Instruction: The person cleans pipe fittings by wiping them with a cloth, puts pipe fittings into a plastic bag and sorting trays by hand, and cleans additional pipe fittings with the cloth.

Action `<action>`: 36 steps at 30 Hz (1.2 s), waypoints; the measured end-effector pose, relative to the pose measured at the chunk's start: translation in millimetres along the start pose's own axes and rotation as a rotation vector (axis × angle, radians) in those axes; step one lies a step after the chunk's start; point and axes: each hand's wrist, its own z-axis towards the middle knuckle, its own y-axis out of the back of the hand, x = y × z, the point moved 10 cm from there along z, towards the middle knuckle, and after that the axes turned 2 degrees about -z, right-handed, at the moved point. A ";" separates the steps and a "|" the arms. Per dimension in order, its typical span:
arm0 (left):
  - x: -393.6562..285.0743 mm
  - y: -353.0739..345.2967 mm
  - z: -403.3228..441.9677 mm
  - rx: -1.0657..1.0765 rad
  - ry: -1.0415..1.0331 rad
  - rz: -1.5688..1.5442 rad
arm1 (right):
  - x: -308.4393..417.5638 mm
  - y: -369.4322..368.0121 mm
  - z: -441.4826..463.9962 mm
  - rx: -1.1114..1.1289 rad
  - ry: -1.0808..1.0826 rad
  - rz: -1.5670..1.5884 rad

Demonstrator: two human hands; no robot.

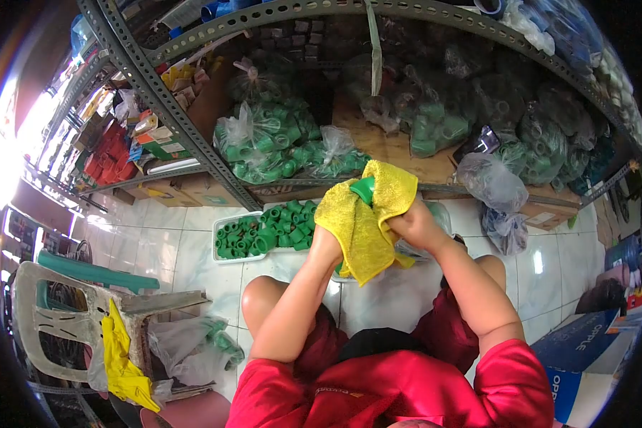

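A yellow cloth is draped over and between my hands, in front of my knees. A green plastic pipe fitting shows in the fold at its top, wrapped on both sides by the cloth. My left hand is closed on the cloth from the left, its fingers mostly hidden beneath it. On the other side my right hand grips the cloth with bent fingers. Just left of the hands, a white tray on the floor holds many green pipe fittings. Another container is partly hidden behind my right hand.
A metal shelf with bags of green fittings stands ahead. Clear plastic bags hang at its front edge on the right. A worn plastic chair with a yellow garment is at left, a blue-and-white box at right.
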 end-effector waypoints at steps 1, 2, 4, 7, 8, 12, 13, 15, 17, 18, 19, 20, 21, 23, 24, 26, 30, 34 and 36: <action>2.7 -2.0 0.5 0.017 0.068 -0.250 | -3.2 5.1 1.0 0.001 0.000 0.001; -1.5 -0.8 1.1 0.015 0.070 -0.249 | -14.5 15.2 2.8 -0.010 -0.053 0.077; 3.6 -6.8 1.3 0.024 0.215 -0.763 | -25.9 19.7 7.7 -0.098 -0.177 0.617; 0.3 -7.1 0.8 0.021 0.208 -0.706 | -41.1 29.3 6.3 -0.163 -0.227 0.803; -1.5 -7.1 1.0 0.024 0.189 -0.633 | -47.5 33.3 5.2 -0.178 -0.233 0.772; -8.1 -6.9 -0.9 0.045 0.110 -0.440 | -30.6 46.0 5.7 -0.190 -0.150 0.386; -8.8 -8.1 -0.8 0.046 0.112 -0.440 | -21.8 47.4 5.5 -0.192 -0.151 0.386; -49.1 -16.4 -5.5 0.033 -0.316 0.668 | 12.3 28.6 9.6 0.007 -0.020 -0.120; -44.7 -27.8 -12.0 0.042 -0.563 1.211 | 21.7 21.7 13.4 0.002 0.118 -0.153; -43.9 -27.6 -13.4 0.044 -0.560 1.212 | 14.9 17.5 14.8 0.061 0.037 -0.178; -43.7 -27.2 -14.0 0.051 -0.549 1.183 | 13.6 16.4 13.7 0.056 0.035 -0.176; -44.5 -27.8 -12.9 0.055 -0.544 1.152 | 10.2 19.4 13.9 0.016 0.016 -0.158; -48.0 -29.3 -12.4 0.058 -0.548 1.152 | 7.1 22.8 13.8 -0.023 -0.003 -0.139; -64.1 -27.1 -16.0 0.059 -0.603 0.929 | -4.0 23.5 14.1 -0.022 -0.087 -0.082; -55.2 -13.5 -11.5 0.067 -0.455 0.751 | -14.1 22.8 12.9 -0.018 -0.172 -0.024; -40.2 -6.9 -10.4 0.281 -0.430 0.879 | -18.0 27.9 13.2 -0.111 -0.161 0.089; -26.0 14.0 -3.9 0.385 0.072 0.714 | -52.0 40.2 11.8 -0.209 -0.316 0.453; 6.3 63.7 -6.5 0.393 0.338 0.994 | -65.2 31.5 3.9 -0.254 -0.473 0.597; -3.4 77.8 -6.6 0.343 0.307 1.120 | -67.7 20.7 0.5 -0.247 -0.516 0.611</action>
